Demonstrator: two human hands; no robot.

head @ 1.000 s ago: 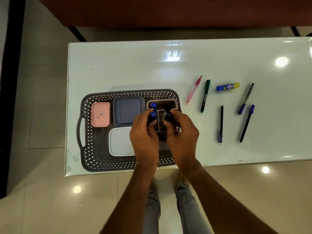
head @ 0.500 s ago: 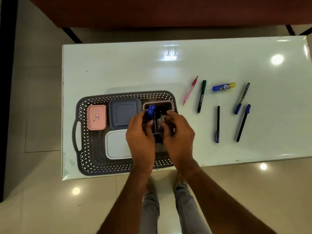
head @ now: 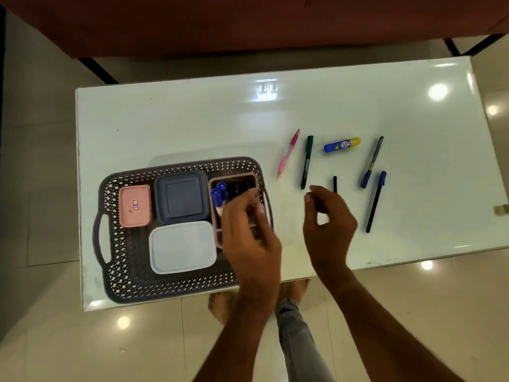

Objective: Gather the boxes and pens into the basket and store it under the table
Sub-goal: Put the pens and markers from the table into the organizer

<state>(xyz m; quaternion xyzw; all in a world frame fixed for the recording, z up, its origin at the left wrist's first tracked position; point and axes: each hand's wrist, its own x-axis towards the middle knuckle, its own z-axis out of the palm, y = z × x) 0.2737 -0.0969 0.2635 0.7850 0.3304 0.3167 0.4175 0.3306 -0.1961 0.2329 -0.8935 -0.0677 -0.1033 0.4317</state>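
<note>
Grey basket (head: 115, 282) at surface's (head: 192, 119) 7 o'clock holds 3 lidded boxes & pen holder (head: 234, 181) w/ markers. Six pens & glue stick (head: 341, 145) lie loose at 3 o'clock. Left hand (head: 248, 232), right hand (head: 327, 224): both grips loose, empty. Roughly half done; storing left.

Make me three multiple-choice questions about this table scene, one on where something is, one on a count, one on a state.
1. Where is the pink box?
A. In the basket's left end
B. On the bare table
C. On the floor

2. How many closed boxes lie in the basket?
A. One
B. Three
C. Five

3. What is the right hand doing?
A. Gripping the glue stick
B. Lifting the basket
C. Empty, above a black pen

Answers: 1 A, it lies by the basket's handle. 2 B, pink, grey-blue box and white box. 3 C, its curled fingers hold nothing, and the black pen shows just beyond them.
</note>
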